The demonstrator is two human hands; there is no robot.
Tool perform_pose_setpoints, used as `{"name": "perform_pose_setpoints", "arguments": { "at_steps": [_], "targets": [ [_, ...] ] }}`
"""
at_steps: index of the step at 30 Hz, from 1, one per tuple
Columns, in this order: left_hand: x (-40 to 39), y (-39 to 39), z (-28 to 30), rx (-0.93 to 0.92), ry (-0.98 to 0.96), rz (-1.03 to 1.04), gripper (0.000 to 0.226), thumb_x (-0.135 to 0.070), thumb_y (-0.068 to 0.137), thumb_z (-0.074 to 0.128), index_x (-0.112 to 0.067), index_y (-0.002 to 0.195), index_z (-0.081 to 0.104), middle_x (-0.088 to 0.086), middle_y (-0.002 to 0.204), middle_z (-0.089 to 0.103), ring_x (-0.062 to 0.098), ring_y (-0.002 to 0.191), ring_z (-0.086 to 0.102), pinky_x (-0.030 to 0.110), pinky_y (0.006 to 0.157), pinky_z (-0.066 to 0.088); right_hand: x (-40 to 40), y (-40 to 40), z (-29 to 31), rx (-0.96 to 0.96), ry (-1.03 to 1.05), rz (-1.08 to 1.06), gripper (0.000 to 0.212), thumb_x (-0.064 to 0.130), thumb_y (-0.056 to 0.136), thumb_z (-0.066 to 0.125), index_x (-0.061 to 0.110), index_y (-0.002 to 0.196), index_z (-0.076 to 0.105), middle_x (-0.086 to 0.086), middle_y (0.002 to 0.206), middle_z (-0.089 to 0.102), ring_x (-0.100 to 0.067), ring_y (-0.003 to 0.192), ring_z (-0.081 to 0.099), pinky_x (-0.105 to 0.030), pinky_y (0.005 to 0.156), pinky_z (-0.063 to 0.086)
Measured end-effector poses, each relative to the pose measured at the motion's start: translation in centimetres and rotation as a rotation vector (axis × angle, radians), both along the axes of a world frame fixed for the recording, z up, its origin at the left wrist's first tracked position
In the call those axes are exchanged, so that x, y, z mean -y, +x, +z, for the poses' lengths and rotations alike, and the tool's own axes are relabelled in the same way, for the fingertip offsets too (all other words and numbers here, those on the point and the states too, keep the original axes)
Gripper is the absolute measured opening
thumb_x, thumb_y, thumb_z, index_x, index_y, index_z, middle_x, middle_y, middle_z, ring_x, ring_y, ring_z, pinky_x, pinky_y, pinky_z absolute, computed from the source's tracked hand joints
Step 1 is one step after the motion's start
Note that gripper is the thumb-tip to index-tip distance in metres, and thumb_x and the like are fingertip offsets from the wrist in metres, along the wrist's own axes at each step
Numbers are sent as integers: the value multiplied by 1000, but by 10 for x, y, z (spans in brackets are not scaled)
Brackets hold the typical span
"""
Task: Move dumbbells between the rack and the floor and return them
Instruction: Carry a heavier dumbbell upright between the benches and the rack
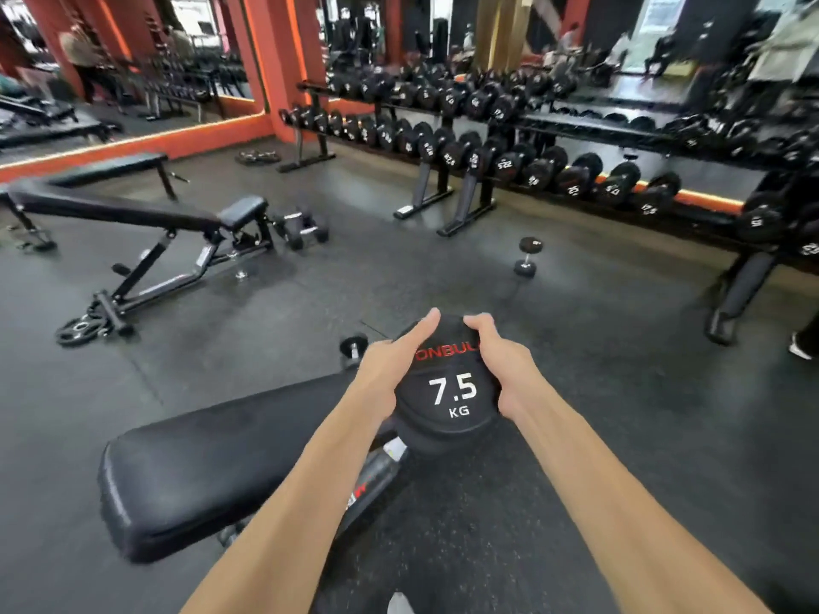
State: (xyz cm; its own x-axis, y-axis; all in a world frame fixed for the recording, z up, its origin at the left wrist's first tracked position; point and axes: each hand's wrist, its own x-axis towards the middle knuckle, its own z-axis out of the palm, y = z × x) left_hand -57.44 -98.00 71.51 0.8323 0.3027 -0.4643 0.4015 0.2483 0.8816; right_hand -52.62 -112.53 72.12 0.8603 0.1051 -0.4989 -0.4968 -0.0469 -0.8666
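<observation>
Dumbbell [447, 392], marked 7.5 KG, is upright in front of me above the bench [212, 471]; my left hand [385, 370] and right hand [501, 365] clasp its top head, fingers curled over the rim. I judge I'm mid-carry; next comes the rack [465, 188], well apart.

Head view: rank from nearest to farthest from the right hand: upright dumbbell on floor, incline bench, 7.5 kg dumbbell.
1. 7.5 kg dumbbell, held by the right hand and left hand.
2. Upright dumbbell on floor, ahead, mid-floor.
3. Incline bench, far left.
</observation>
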Motion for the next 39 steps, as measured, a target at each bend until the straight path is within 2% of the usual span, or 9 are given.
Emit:
{"name": "perform_pose_setpoints", "arguments": {
  "at_steps": [4,9,14,17,22,26,29,34,39],
  "targets": [
    [35,95,52,113,43,-124,61,-56,62,94,-11,100,82,9,89,83,31,84,81,48,89,64,39,76,46,111,22,-182,50,51,76,79,8,101,77,-10,84,82,-34,83,79,-50,84,64],
    [85,213,109,261,52,-281,32,-33,72,94,-14,95,83,12,90,82,30,79,79,42,76,66,88,174,95,272,18,-359,49,59,65,78,14,84,74,-11,88,82,-32,81,79,-46,75,64],
    [135,326,146,353,25,-371,30,-30,74,92,-12,95,81,11,90,83,28,77,79,39,73,66,137,270,135,394,-9,-495,75,68,52,76,4,92,78,-8,88,82,-31,84,79,-53,80,65],
    [170,403,159,383,50,-438,35,-33,71,94,-12,96,81,9,89,83,30,83,80,45,81,66,173,338,147,400,21,-543,65,64,52,78,12,91,81,-6,87,82,-30,83,79,-53,83,65],
    [231,537,175,419,80,-528,41,-33,71,94,-8,101,81,10,86,82,28,77,80,39,75,65,238,461,157,399,33,-597,43,47,75,82,9,96,78,-8,86,82,-30,81,78,-42,77,65],
    [275,635,179,420,48,-512,39,-30,73,93,-6,101,80,12,90,82,30,79,79,43,80,65,282,563,169,412,-6,-584,48,53,69,81,11,93,78,-8,89,82,-30,85,78,-45,83,65],
    [305,716,179,409,35,-532,36,-29,74,92,-7,100,80,11,87,82,27,73,79,38,72,64,312,645,170,415,-25,-580,47,54,66,81,13,90,79,-7,88,82,-29,83,79,-44,81,66],
    [351,871,169,430,72,-565,34,-33,71,93,-11,95,82,8,83,82,26,74,79,36,72,63,361,797,156,405,-32,-581,45,49,74,82,8,93,79,-9,86,82,-31,84,79,-41,79,64],
    [382,1024,159,417,44,-575,35,-31,72,93,-13,100,82,9,90,83,27,77,80,36,70,63,388,948,149,385,-56,-582,69,61,46,81,11,92,79,-7,89,82,-30,83,79,-47,83,66]
  ]
}}
